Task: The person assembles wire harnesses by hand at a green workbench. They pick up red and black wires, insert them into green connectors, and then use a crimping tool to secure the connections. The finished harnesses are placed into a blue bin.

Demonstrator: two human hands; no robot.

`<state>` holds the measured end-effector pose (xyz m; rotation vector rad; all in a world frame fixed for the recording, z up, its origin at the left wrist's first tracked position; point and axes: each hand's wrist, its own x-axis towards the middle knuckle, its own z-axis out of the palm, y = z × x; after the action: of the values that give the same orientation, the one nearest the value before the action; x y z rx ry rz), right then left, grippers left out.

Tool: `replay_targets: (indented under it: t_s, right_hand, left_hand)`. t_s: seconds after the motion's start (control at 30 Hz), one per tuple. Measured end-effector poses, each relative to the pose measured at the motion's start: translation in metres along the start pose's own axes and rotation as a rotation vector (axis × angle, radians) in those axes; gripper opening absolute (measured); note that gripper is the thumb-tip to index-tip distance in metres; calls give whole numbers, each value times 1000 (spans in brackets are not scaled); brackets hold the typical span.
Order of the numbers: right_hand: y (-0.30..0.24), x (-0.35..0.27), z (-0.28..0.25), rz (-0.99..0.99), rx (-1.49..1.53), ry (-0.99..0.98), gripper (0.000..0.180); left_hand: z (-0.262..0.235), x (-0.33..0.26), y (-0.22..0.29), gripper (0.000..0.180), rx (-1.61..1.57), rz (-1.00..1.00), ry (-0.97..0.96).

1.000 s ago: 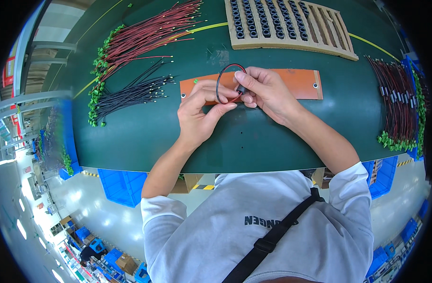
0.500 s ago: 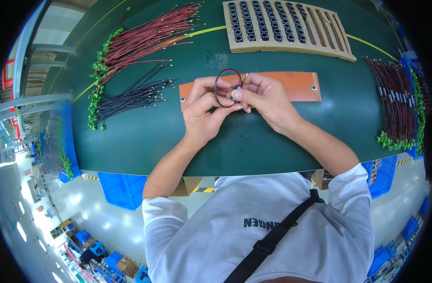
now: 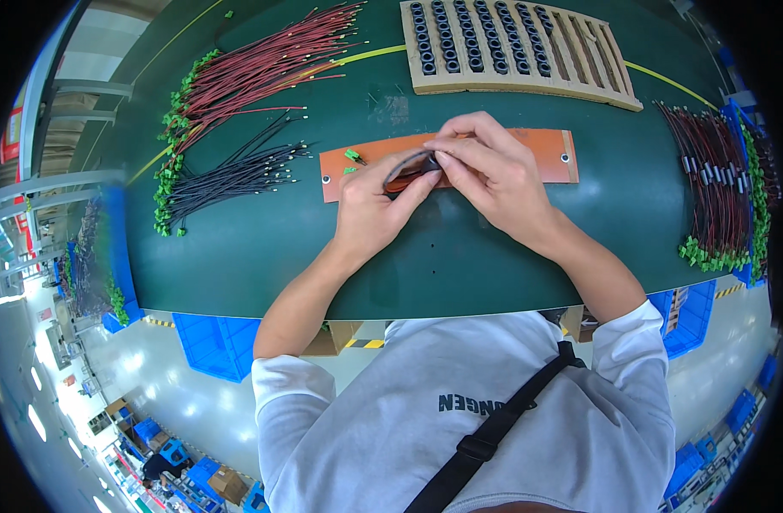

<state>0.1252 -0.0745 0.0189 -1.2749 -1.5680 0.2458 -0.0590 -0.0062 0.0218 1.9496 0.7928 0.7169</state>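
Black-and-red cable (image 3: 394,173) sits curled in a small loop between our two hands, above the far-middle part of the green bench (image 3: 494,265), with an orange board (image 3: 549,147) beneath. Taking the spot where our fingertips meet as the clock's centre, our left hand (image 3: 364,203) comes in from seven o'clock, its forearm slanting up, its thumb stretched out toward one o'clock. That hand grasps the loop between thumb and bent fingers, the finger ends partly masked by the wire. Our right hand (image 3: 502,175) arrives from four o'clock, back upward, wrist nearly in line with the forearm. Its fingers arch toward nine o'clock and its thumb points to eleven, pinching the cable at a small dark part (image 3: 432,161); the exact contact is too hidden for us to tell. Both elbows bend outward. Just past our left fingers, at nine o'clock, a green connector (image 3: 354,156) shows over the board. Farther out we see black wires (image 3: 233,178) at nine, red wires (image 3: 263,60) at ten, a tray (image 3: 511,85) of dark rings at one, and bundled cables (image 3: 708,175) at three.
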Motion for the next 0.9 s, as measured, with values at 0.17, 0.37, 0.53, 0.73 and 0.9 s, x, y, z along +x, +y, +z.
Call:
replay_targets:
  t_s: [0.17,0.37,0.53,0.73,0.9]
  right_hand:
    - [6,0,-36,37,-45,21,12]
    - [23,-18,-60,215,285,-123,18]
    - [22,-23,-48,366,351,-13,17]
    - [33,-29,-41,471,408,49,12]
    - [38,-33,-41,482,410,24,12]
  left_hand:
    - [-2,11,3,28,-13,14,-147]
    - [-9,59,2,28,-453,-201,-461]
    - [11,68,-4,19,-366,-185,-559]
    - [25,48,-10,15,-463,-157,-376]
    - [26,46,-6,17,-487,-118,-358]
